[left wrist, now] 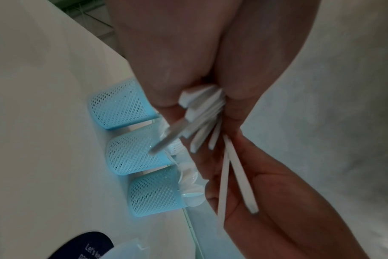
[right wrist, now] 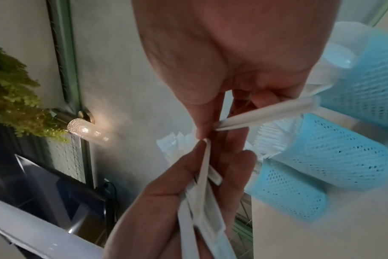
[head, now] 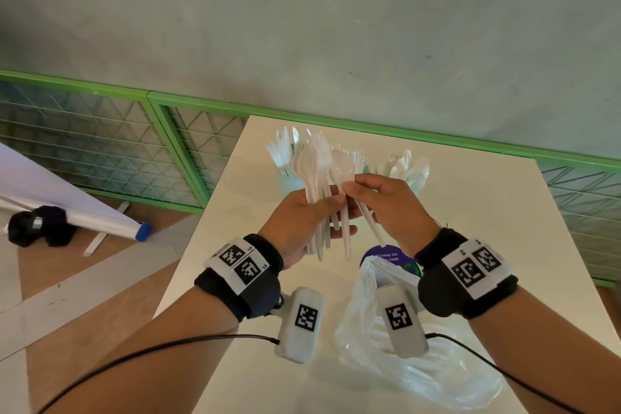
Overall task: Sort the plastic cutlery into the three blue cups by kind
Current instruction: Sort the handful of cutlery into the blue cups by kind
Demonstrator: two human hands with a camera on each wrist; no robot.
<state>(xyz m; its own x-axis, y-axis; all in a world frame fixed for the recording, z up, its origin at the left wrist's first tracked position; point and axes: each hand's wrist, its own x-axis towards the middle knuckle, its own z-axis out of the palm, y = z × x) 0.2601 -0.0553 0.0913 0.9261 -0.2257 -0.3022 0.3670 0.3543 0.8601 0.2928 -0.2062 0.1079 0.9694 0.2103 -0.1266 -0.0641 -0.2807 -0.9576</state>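
My left hand (head: 311,208) grips a bundle of white plastic cutlery (head: 314,165), heads up, above the white table (head: 470,212). My right hand (head: 356,186) pinches two white handles beside that bundle; one ends in a spoon (head: 342,168). From the left wrist the bundle's handle ends (left wrist: 203,112) fan out and the two pinched handles (left wrist: 229,175) cross my right palm. Three blue mesh cups (left wrist: 122,112) (left wrist: 135,154) (left wrist: 153,191) stand in a row behind my hands, each holding white cutlery. In the head view the hands hide the cups; only the cutlery heads (head: 403,163) show.
A clear plastic bag (head: 413,366) with more cutlery lies on the table near me, under my right wrist. A dark round sticker (head: 386,257) sits beside it. A green mesh fence (head: 168,144) runs behind the table; a rolled banner (head: 100,222) lies on the floor at left.
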